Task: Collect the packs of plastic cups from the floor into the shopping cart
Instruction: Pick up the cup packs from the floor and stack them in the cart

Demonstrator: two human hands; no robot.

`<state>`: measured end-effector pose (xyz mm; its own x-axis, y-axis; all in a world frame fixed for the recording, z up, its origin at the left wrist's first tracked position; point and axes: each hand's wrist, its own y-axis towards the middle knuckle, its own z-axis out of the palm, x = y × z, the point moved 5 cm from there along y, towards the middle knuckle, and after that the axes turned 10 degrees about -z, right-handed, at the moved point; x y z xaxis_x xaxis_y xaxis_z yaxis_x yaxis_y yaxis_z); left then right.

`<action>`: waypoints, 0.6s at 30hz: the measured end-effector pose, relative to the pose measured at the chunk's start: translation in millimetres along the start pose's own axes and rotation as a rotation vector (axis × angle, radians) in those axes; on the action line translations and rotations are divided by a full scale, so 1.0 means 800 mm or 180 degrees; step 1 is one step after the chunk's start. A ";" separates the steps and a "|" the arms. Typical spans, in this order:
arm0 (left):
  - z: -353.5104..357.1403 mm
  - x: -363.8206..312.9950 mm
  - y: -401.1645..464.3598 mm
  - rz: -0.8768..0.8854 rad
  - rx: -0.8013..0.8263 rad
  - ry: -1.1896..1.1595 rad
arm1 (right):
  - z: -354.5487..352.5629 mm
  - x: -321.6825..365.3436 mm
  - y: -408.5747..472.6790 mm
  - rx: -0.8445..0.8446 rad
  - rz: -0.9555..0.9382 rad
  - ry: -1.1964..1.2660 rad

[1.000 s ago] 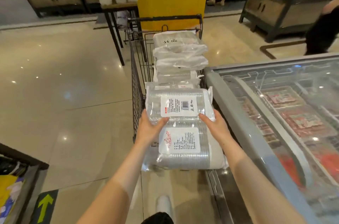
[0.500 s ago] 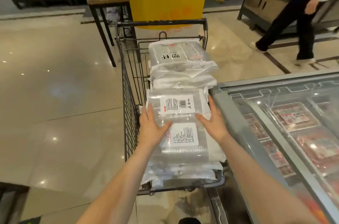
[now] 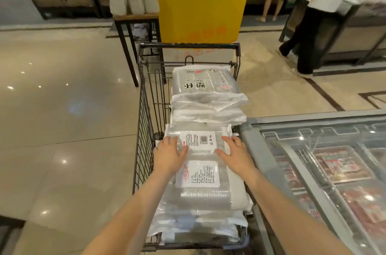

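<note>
The heap looks ready to slip: the shopping cart (image 3: pixel 146 129), standing in the middle of the frame, is already piled above its wire rim, and the top pack of plastic cups (image 3: pixel 198 171) lies on slick film wrappers beneath it. I'd judge that any nudge of the cart, or letting go before the pack has settled level, could send it sliding over the right rim toward the freezer chest (image 3: pixel 313 171) that stands just beside the cart at the right of the frame, or back out onto the floor (image 3: pixel 62 129) at the left. The left hand (image 3: pixel 169 157) lies flat with fingers spread on the pack's left side, and the right hand (image 3: pixel 237 155) lies likewise spread on its right side, both pressing down rather than curling round it. Inside the cart, toward the upper middle of the frame, further packs (image 3: pixel 205 87) are stacked high near the handle (image 3: pixel 188 45), the uppermost one printed with large dark characters. The freezer holds trays of red wrapped goods under its glass lid. No pack shows on the floor within view.
</note>
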<state>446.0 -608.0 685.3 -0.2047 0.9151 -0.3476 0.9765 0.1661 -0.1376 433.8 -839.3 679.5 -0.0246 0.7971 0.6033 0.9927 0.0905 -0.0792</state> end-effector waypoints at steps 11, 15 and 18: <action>-0.130 -0.010 0.033 0.0289 -0.0878 -0.0091 | -0.057 0.111 0.078 -0.0074 -0.1252 -0.0320; -0.169 0.045 0.005 0.0063 -0.1138 0.0123 | -0.034 0.179 0.088 0.0107 -0.1684 -0.0458; -0.196 0.087 -0.030 -0.0127 -0.1327 0.0277 | -0.009 0.233 0.085 0.0208 -0.1958 -0.0533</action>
<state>419.4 -490.7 809.8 -0.2538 0.9296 -0.2674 0.9155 0.3201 0.2437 497.2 -688.8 792.7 -0.6107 0.6698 0.4223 0.7823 0.5931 0.1905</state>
